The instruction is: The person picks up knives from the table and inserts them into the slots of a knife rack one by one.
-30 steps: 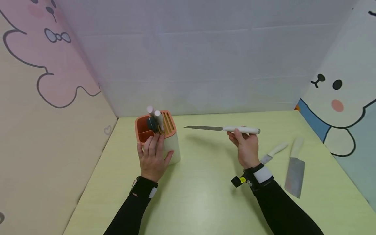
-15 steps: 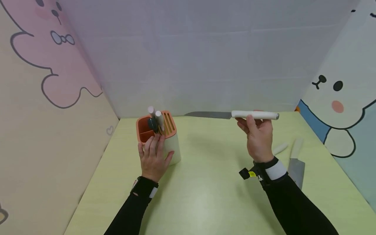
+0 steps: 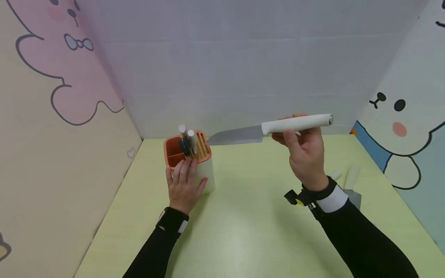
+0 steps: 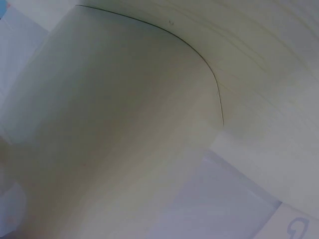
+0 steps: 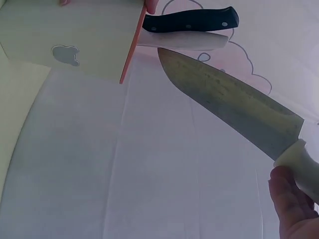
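My right hand (image 3: 306,156) pinches the white handle of a kitchen knife (image 3: 240,136), held above the table with its blade pointing left. In the right wrist view the knife's broad blade (image 5: 234,107) ends just short of the orange rim of the knife block (image 5: 94,47). That white block (image 3: 207,178) has slots on its right and open compartments on its left. Against its front wall rests my left hand (image 3: 183,187), fingers extended to the rim, thumb spread at the side. Two white handles (image 3: 192,141) and a black handle (image 3: 184,146) stick up from the block.
At the right lies a cleaver (image 3: 354,199), partly covered by my right forearm. Beside it shows the white handle of another knife (image 3: 336,175), mostly hidden. A pale wall (image 3: 243,77) rises behind the table (image 3: 240,231), with printed side panels left and right.
My right hand has risen and turned the knife so its broad blade shows and its tip is nearer the block's slots. My left hand stays on the block.
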A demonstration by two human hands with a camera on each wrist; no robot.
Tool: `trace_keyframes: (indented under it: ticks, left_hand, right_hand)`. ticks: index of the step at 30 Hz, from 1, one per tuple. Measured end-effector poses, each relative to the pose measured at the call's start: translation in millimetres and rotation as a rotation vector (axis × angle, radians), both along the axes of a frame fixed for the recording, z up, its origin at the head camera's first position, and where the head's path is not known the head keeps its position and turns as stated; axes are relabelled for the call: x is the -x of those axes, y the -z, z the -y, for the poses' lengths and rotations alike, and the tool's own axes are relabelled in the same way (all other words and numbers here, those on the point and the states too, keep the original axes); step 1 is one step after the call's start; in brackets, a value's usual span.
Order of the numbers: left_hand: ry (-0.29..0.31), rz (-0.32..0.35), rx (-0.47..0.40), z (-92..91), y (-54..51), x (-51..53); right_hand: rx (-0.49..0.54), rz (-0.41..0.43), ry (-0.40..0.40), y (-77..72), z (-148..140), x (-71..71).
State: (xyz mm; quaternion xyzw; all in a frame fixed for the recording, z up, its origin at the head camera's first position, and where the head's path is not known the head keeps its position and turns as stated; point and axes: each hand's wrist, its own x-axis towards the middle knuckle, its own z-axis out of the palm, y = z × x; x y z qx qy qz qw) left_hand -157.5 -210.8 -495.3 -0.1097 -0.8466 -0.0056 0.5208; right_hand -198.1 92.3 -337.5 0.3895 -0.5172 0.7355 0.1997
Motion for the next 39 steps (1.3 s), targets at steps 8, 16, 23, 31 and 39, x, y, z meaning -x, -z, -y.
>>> trace_keyframes:
  ticks: [8, 16, 23, 31, 39]
  left_hand:
    - [0.006, 0.000, 0.007, -1.8, 0.3, 0.0]
    - [0.001, 0.003, 0.021, -2.7, 1.1, 0.6]
    - [0.011, -0.017, 0.011, -2.9, 1.1, 2.0]
    - [0.001, -0.011, 0.004, -3.1, 0.8, 2.2]
    - [-0.010, -0.021, 0.001, -3.3, 1.3, 2.3]
  right_hand:
    - [-0.055, -0.054, -0.042, -0.3, 12.6, -2.8]
    - [-0.156, -0.120, 0.015, -5.6, 21.3, -3.7]
    - [-0.266, -0.220, 0.098, -13.7, 30.4, -4.6]
    - [-0.452, -0.374, 0.195, -28.4, 47.1, -1.3]
    - [-0.578, -0.480, 0.251, -43.0, 72.0, 1.8]
